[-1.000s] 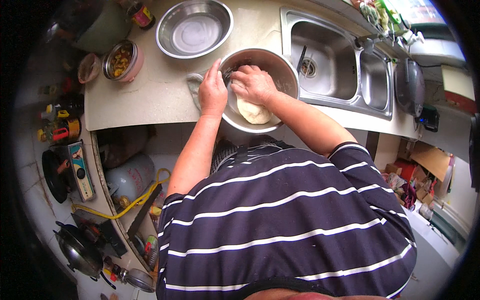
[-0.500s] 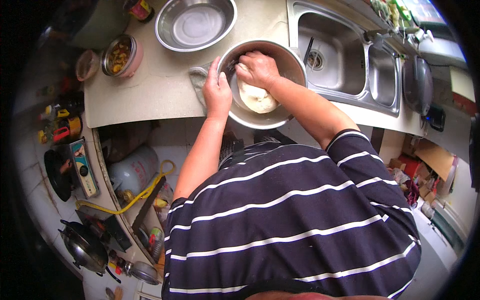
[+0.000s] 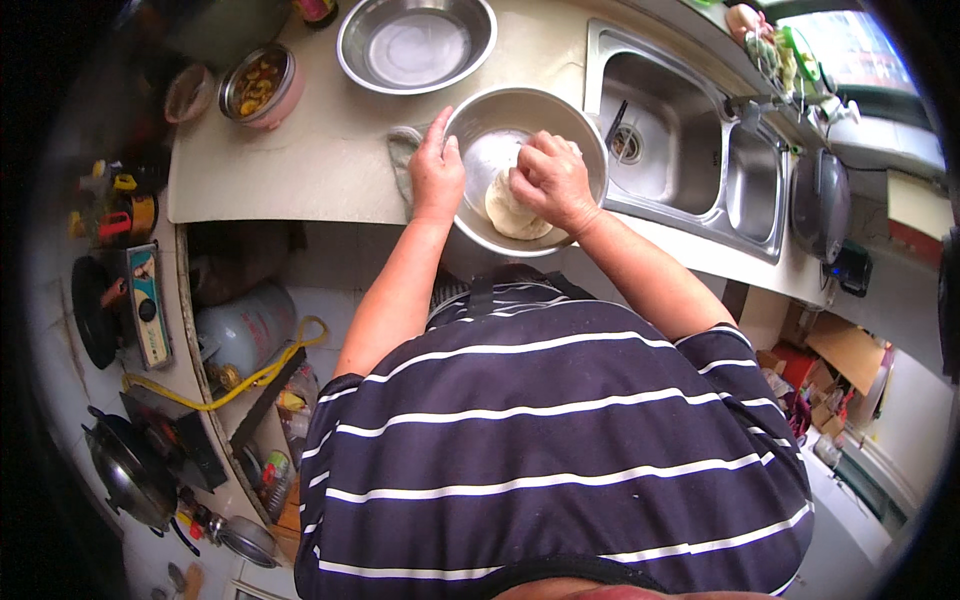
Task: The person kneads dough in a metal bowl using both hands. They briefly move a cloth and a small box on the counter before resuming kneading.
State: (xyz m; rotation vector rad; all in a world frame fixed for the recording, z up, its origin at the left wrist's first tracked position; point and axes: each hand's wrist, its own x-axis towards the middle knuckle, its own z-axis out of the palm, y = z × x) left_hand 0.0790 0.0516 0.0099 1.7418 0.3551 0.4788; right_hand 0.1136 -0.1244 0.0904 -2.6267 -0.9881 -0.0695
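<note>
Your worktop (image 3: 300, 170) runs pale across the top of the view, and its near edge passes under the steel mixing bowl (image 3: 525, 165), so the bowl's near wall overhangs slightly toward your body. Mind that edge: there is no spare room on your side. To the right the double sink (image 3: 690, 150) lies just beside the bowl, almost touching its rim, so the room is closed there too. The free room lies to the left and away from you, though a wide empty steel basin (image 3: 415, 42) sits beyond the bowl, and a smaller pot of cooked food (image 3: 258, 85) stands well apart at the far left.

Inside the bowl, the dough (image 3: 512, 208) lies against the near wall, a pale flattened lump with its longer side running roughly left to right. It is directly under your right hand (image 3: 548, 180), which is curled into a loose fist, knuckles pressed down onto the dough's upper part. That is the nearer hand by far.

Your left hand (image 3: 437, 172) has its fingers together and laid flat over the bowl's left rim, gripping it, with a folded grey cloth (image 3: 402, 160) just beneath and to the left.
</note>
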